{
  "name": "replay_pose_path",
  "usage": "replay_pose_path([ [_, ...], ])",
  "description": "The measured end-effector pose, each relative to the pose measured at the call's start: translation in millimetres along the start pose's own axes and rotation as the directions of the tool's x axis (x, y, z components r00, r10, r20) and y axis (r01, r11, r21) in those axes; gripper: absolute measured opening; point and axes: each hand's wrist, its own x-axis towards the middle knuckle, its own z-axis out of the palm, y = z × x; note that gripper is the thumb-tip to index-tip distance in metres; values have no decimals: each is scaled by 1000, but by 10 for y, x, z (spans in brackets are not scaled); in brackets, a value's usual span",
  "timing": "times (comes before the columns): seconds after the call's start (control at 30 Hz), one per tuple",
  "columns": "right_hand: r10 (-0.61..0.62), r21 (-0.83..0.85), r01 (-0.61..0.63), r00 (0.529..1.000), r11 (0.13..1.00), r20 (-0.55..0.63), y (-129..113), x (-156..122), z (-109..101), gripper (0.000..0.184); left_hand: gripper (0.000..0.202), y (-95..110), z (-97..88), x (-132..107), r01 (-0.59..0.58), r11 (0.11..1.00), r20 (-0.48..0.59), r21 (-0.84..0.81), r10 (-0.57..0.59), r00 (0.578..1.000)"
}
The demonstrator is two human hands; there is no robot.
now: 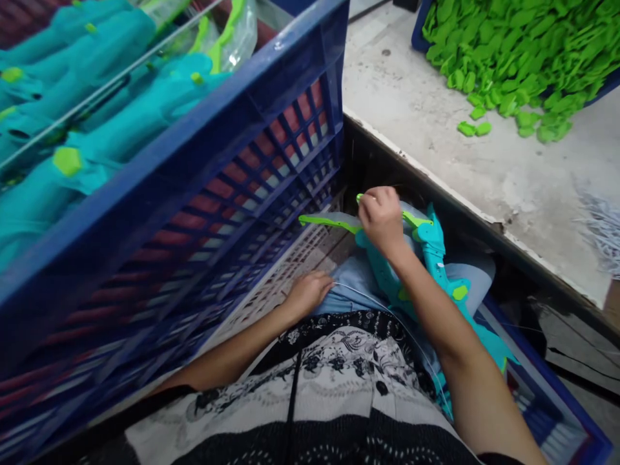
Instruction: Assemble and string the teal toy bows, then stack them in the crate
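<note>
Across my lap lies a teal plastic part [438, 248] with lime-green pieces and a clear panel; its kind is unclear. My right hand [382, 216] is closed over its far end. Right beside the fingers shows the tip of a lime-green strip [359, 198]; whatever the fingers pinch is hidden. Another green strip [329, 221] points left from the part. My left hand [309, 292] is closed near my waist, with a thin white cord [361, 290] running from its fingertips. The cord passes across my lap and down to the right.
A tall blue crate [271, 84] on my left holds several similar teal parts [130, 106]. At the upper right, green pieces [523, 58] spill from a bin onto a white worktop [411, 84]. Thin white strips [603, 226] lie at its right edge. Another blue crate [581, 420] is lower right.
</note>
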Motion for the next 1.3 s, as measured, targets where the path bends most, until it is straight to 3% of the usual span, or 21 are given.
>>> replay_pose_path([
  [0.1,-206,-15,212,961,977,185,-255,-73,174,33,27,75,-215,16,-41,996,-2,-75,41,999],
  [0.13,-191,-39,206,954,978,232,-310,-88,251,36,26,113,-315,16,-58,987,1,-150,59,998],
  [0.2,-40,-112,77,953,991,301,-363,-92,384,43,28,223,-503,6,-44,913,38,-405,65,997],
  [0.23,50,-145,-2,943,989,330,-368,-81,428,46,31,298,-576,-1,-3,818,69,-575,52,996],
  [0.3,172,-166,-115,905,979,388,-363,-45,453,49,40,482,-652,-13,109,492,144,-864,32,989],
  [0.4,164,-43,-164,864,986,477,-376,-6,389,51,49,784,-623,1,233,-19,231,-972,78,970],
  [0.47,83,156,-189,851,969,519,-402,-18,348,54,49,944,-574,25,287,-210,261,-935,143,955],
  [0.53,8,401,-245,861,883,509,-411,-63,344,57,41,1042,-546,43,293,-286,255,-912,165,953],
  [0.6,-28,616,-317,875,721,484,-385,-133,361,56,31,1080,-548,37,263,-259,230,-929,152,961],
  [0.67,-42,759,-389,877,522,478,-326,-217,365,56,42,1073,-573,8,239,-170,220,-956,127,967],
  [0.77,-7,839,-473,870,269,493,-216,-348,312,58,39,998,-655,-26,193,-21,192,-981,56,980],
  [0.83,35,839,-519,853,167,521,-154,-433,254,61,32,915,-748,-3,104,75,98,-992,-80,992],
  [0.93,72,815,-571,821,95,567,-95,-540,189,65,34,779,-913,105,-68,263,-152,-963,-317,936],
  [1.03,105,813,-579,814,61,572,-70,-602,167,64,28,686,-1025,228,-146,453,-340,-880,-385,858],
  [1.17,133,817,-575,813,40,566,-61,-622,159,62,21,660,-1060,314,-144,618,-433,-773,-349,831],
  [1.3,132,817,-575,813,29,567,-61,-618,158,62,21,719,-1098,341,-112,705,-460,-701,-327,826],
])
